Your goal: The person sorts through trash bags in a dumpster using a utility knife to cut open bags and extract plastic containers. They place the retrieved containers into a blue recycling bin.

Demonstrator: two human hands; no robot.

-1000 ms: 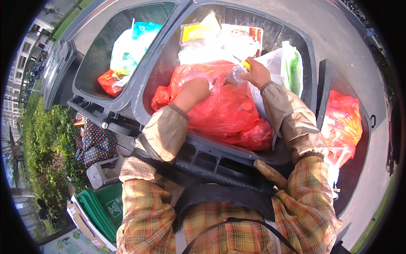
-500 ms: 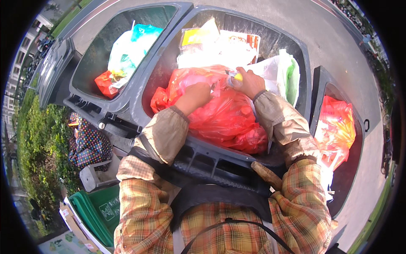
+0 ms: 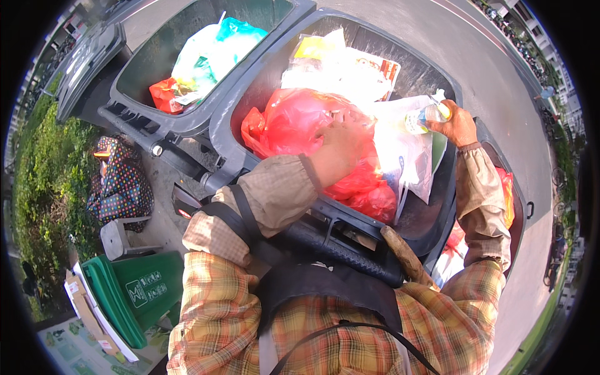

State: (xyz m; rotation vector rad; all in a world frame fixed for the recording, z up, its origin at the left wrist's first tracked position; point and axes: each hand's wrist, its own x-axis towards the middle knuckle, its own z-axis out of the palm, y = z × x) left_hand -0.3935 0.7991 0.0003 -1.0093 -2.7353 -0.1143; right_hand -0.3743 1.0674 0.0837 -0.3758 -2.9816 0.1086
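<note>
A large open grey bin stands in front of me, and a bulging red plastic bag lies in it. My left hand is at the top of this bag and closed on its film; glare and blur wash out the fingertips. At the bin's right rim, my right hand grips a small clear plastic bottle with a yellow cap end. The bottle lies on its side in the air, above a white translucent bag. White and yellow packaging lies behind the red bag.
Another grey bin with bagged rubbish stands at the left, and one with a red bag at the right. A wooden stick juts over the near rim. Lower left are a green bin and a dotted bag.
My right hand has carried the bottle away from the red bag, rightward to the bin's rim. My left hand has shifted right over the bag. The view has turned somewhat.
</note>
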